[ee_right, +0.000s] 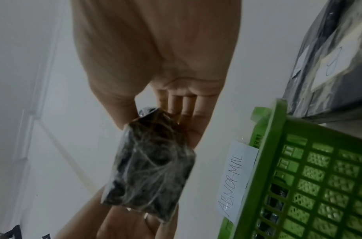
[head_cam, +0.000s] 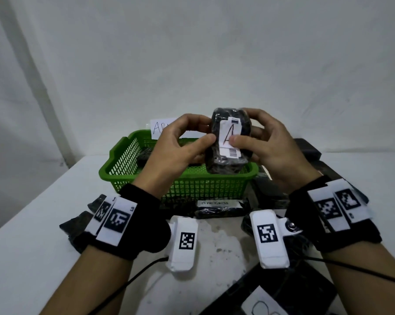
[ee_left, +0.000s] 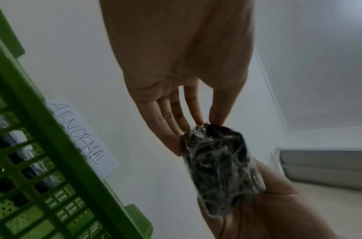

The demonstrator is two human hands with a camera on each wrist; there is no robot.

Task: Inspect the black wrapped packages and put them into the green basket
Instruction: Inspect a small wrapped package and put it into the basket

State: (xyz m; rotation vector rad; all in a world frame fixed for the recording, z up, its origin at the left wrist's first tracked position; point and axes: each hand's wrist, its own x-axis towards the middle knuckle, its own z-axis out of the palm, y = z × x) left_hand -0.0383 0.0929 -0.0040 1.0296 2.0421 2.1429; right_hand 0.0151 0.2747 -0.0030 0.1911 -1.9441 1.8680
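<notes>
I hold one black wrapped package [head_cam: 221,164] upright above the green basket [head_cam: 203,189], its white label marked "A" facing me. My left hand [head_cam: 201,130] pinches its left edge between thumb and fingers. On the right side, my right hand [head_cam: 249,128] grips it, with the thumb lying on the label. In the left wrist view the left hand's fingertips [ee_left: 196,119] meet the top of the package [ee_left: 219,161]. The right wrist view has the package [ee_right: 153,161] held by the right hand's fingers [ee_right: 176,116]. Other black packages [head_cam: 144,155] lie inside the basket.
A paper sign reading "ABNORMAL" [ee_left: 82,134] hangs on the wall behind the basket. A black package labelled "IN PROGRESS" [head_cam: 219,208] lies in front of the basket. More dark packages sit at the right [head_cam: 305,151], at the left [head_cam: 78,223] and at the bottom right [head_cam: 271,298].
</notes>
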